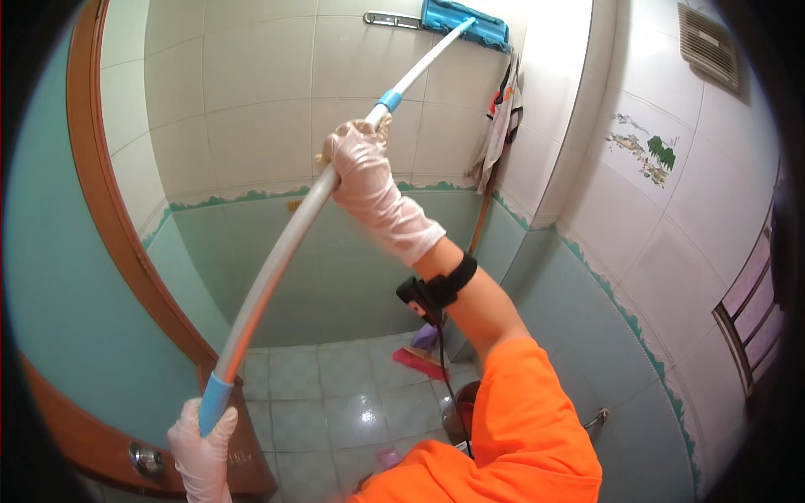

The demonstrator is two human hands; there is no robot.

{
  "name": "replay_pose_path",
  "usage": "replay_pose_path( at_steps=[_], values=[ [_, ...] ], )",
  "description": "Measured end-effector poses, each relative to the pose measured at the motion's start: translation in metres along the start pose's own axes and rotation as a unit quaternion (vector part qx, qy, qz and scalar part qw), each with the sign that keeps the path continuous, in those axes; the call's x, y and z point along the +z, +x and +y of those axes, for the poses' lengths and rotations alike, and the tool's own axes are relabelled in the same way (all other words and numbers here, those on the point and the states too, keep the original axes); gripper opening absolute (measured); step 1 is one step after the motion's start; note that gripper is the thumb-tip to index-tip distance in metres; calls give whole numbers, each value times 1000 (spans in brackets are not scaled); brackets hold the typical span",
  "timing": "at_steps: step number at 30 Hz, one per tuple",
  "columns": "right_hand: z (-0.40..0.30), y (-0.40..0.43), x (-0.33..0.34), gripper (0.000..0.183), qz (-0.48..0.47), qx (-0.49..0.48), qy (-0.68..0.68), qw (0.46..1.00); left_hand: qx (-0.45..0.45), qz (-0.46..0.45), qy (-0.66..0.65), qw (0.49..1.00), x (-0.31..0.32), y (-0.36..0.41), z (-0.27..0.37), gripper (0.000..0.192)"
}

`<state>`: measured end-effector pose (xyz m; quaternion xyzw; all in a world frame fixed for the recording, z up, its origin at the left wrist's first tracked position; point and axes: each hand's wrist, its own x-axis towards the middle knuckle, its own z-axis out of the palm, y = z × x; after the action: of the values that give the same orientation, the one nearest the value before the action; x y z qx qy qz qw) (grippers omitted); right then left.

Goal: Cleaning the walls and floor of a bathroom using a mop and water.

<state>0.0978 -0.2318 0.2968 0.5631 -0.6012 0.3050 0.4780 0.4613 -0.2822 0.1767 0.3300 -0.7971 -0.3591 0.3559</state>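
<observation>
A flat mop (277, 267) with a white telescopic pole slants up across the view from lower left to upper right. My left hand (202, 440), in a white glove, grips the blue end of the pole low at the left. Higher up, my gloved right hand (360, 154) is closed around the pole just below its blue collar (389, 100). The blue mop head (465, 25) is raised high against the tiled wall (258, 69). It overlaps the right end of a metal wall rack (391, 20).
A cloth garment (500, 119) hangs below the mop head. A red-bristled broom (421, 363) and a reddish-brown bucket (462, 409) are on the tiled floor (302, 415). A brown-framed door (94, 251) stands at left. A vent (709, 44) and a window (755, 314) are at right.
</observation>
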Motion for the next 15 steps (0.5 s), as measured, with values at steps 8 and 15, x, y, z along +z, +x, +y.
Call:
replay_pose_path(
  at_steps=[8, 15],
  values=[
    [77, -20, -39, 16, -32, -44, -101, 993, 8, -121, 13, 993, 63, 13, 39, 39],
    [36, -1, -6, 21, 35, -49, -47, 997, 13, -4, 53, 999, 23, 4, 23, 39]
  ],
)
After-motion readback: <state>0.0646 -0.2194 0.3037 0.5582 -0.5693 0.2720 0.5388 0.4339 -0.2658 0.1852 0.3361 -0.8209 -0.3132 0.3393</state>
